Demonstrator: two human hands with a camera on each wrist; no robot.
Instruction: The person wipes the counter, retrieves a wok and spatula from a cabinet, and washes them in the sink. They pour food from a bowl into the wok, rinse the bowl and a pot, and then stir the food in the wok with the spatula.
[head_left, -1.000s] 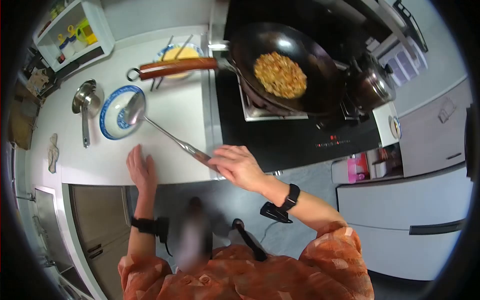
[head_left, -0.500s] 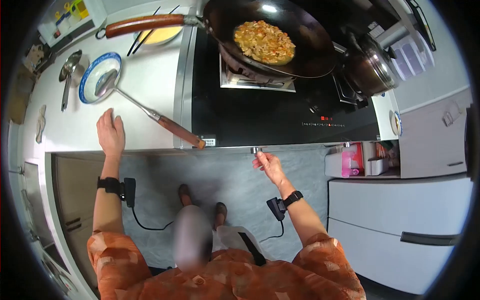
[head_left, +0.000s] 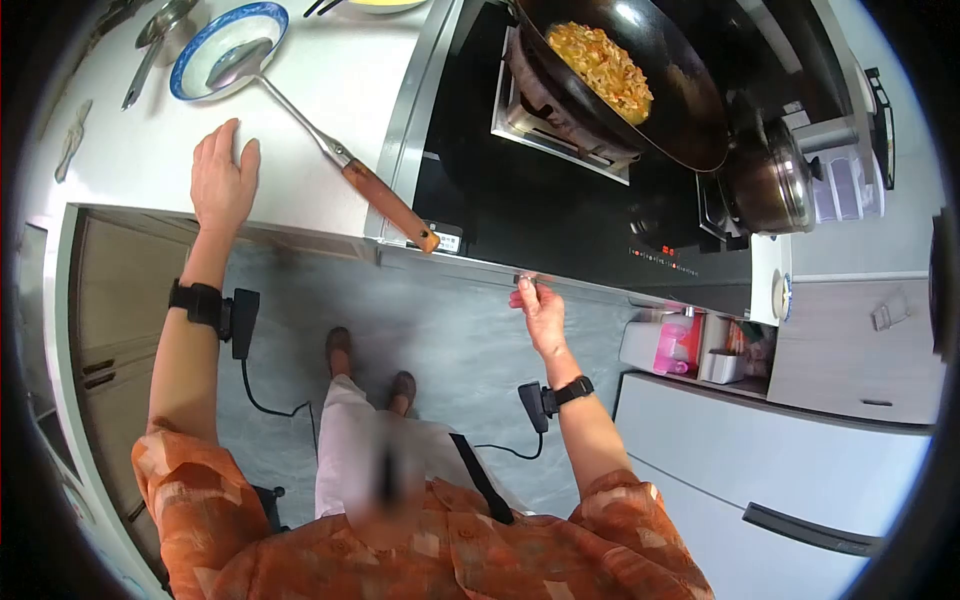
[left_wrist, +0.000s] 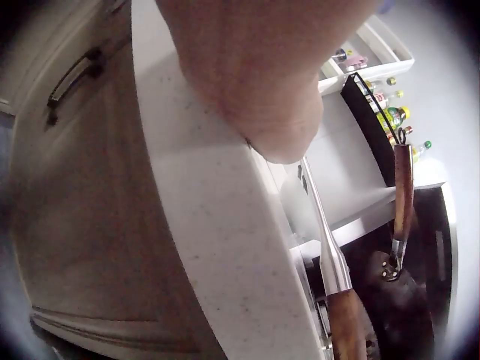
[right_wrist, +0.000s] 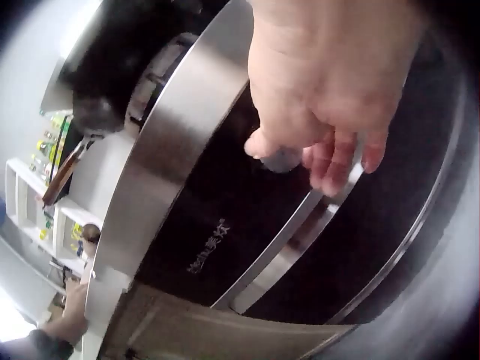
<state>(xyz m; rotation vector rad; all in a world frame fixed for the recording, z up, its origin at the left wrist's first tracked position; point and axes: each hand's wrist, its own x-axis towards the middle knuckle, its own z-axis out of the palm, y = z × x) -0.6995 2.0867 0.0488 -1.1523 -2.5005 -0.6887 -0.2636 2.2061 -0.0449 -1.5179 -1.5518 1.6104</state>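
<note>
At the front panel of the stove, my right hand (head_left: 542, 315) pinches a round metal knob (right_wrist: 282, 160) between thumb and fingers. My left hand (head_left: 222, 180) rests flat on the white countertop (head_left: 300, 190) near its front edge. Beyond it lies a spatula (head_left: 385, 200), its metal head in a blue-rimmed bowl (head_left: 183, 80) and its wooden handle reaching over the stove's corner. A dark wok (head_left: 690, 90) with chopped, yellowish-brown food (head_left: 603, 72) in it sits on the burner.
A lidded steel pot (head_left: 770, 185) stands on the stove's right side. Metal ladles (head_left: 150, 55) and a crumpled cloth (head_left: 73, 140) lie at the counter's left. Below the counter are cabinet doors (head_left: 120, 330); an open drawer (head_left: 700, 345) holds pink and white containers.
My right hand has let go of the spatula handle and moved right and down to the stove knob. The spatula now lies propped in the bowl. My left hand has stayed on the counter.
</note>
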